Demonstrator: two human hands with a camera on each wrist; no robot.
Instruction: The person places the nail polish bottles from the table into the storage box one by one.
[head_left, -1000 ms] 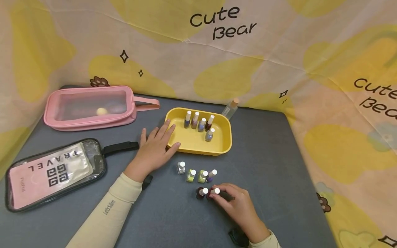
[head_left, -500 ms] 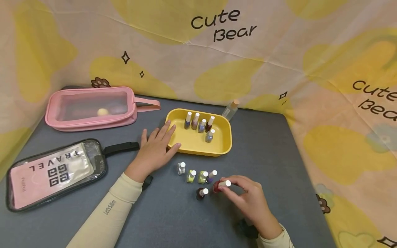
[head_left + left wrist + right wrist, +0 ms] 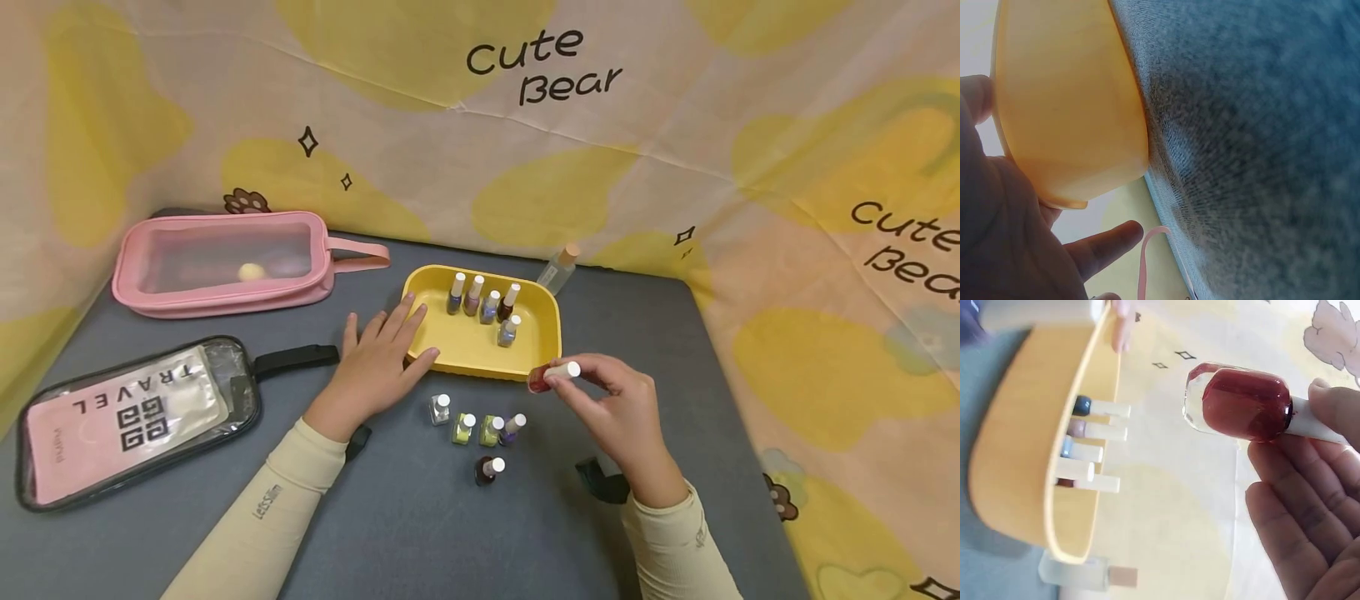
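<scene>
My right hand [image 3: 618, 408] pinches a red nail polish bottle [image 3: 1244, 403] by its white cap, tilted and lifted just off the near right corner of the yellow tray [image 3: 480, 358]. Fingers spread, my left hand [image 3: 377, 364] rests on the tray's left rim; its wrist view shows the tray's outer wall [image 3: 1072, 100] beside the fingers. Several capped nail polish bottles [image 3: 473, 297] stand inside the tray, blue, mauve and dark red among them. In front of it on the table are a clear bottle [image 3: 439, 409], two yellow-green bottles [image 3: 463, 428], a purple one [image 3: 512, 428] and a dark one [image 3: 489, 470].
A pink pouch [image 3: 225, 262] with a clear window lies at the back left. Nearer is a clear black-edged pouch [image 3: 138, 421] holding a pink packet. Behind the tray's right end stands a clear bottle with a wooden-looking cap [image 3: 559, 268]. A patterned cloth hangs behind.
My right hand has lifted the red nail polish bottle from beside the dark one and carried it forward and right toward the tray. The left hand stays on the rim.
</scene>
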